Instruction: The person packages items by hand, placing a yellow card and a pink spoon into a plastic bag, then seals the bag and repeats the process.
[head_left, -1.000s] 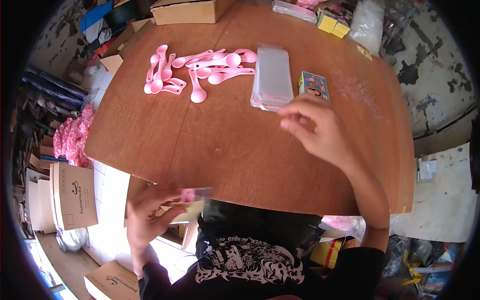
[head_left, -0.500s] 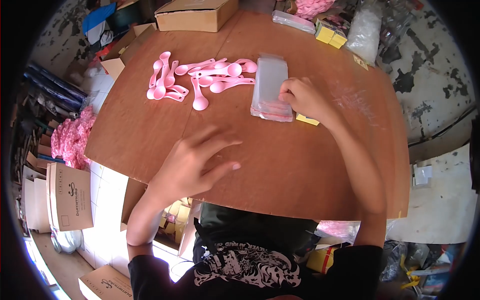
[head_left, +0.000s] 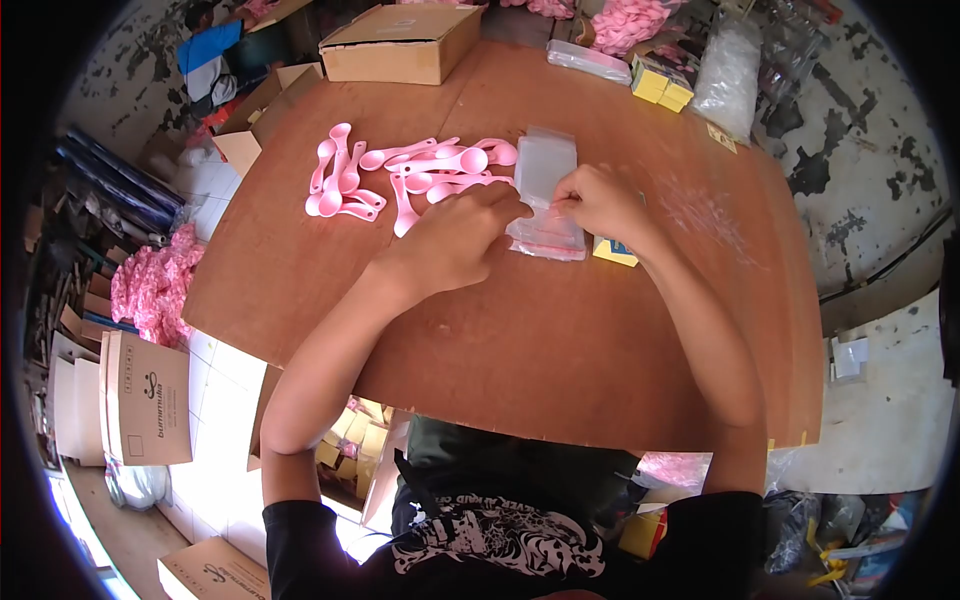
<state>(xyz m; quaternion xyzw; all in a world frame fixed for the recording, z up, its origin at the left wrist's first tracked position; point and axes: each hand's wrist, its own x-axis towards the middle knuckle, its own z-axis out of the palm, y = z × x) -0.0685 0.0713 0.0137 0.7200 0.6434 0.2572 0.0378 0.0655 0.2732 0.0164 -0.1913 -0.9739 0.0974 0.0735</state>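
Note:
Both my hands are over a stack of clear plastic bags (head_left: 546, 170) with red-edged flaps. My right hand (head_left: 603, 207) has its fingers pinched at the right side of a bag that seems partly raised from the stack. My left hand (head_left: 455, 240) is at the bag's left side, thumb and fingertips a little apart. Pink measuring spoons (head_left: 461, 160) lie in a loose row left of the bags, some behind my left hand. Under my right wrist a small yellow box (head_left: 614, 251) is partly hidden.
A closed cardboard box (head_left: 400, 50) stands at the table's far edge. Yellow card stacks (head_left: 662, 82), a clear plastic pack (head_left: 588, 62) and a large bag (head_left: 728, 80) sit at the far right. A person in blue (head_left: 212, 50) is at the far left.
My left hand has moved up and right, from over the bare table to the bags. My right hand stays near the bags' right side, and a bag now appears lifted. The view has shifted slightly.

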